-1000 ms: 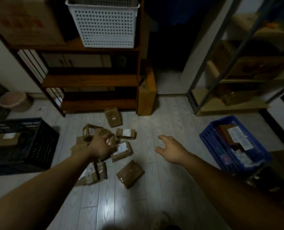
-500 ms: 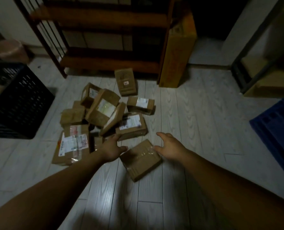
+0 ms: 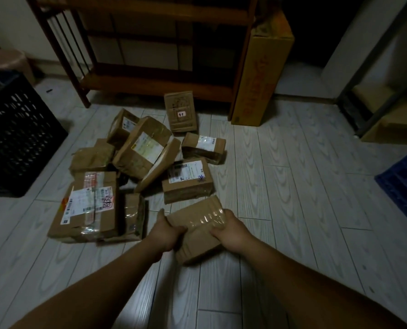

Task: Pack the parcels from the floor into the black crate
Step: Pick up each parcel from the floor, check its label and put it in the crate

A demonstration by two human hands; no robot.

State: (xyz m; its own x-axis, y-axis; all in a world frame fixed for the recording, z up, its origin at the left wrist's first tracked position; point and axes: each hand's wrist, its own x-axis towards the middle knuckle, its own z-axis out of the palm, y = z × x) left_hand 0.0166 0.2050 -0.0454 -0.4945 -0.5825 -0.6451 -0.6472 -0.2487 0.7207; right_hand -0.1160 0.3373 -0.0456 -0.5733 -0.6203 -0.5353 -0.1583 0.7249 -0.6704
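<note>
Left hand [image 3: 167, 230] and right hand [image 3: 232, 230], open half a second ago, are now gripping opposite sides of the brown taped cardboard parcel [image 3: 197, 222] on the pale plank floor [image 3: 292, 186]. Transfer to the black plastic lattice crate [image 3: 14, 138], well left, is pending.

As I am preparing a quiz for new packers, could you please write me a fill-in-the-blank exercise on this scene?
1. The left hand and the right hand grip the taped parcel, whose visible top bears no shipping ____.
2. The black crate stands at the ____ edge of the view.
3. The crate at the right edge is ____ in colour.

Missing words: label; left; blue.
</note>
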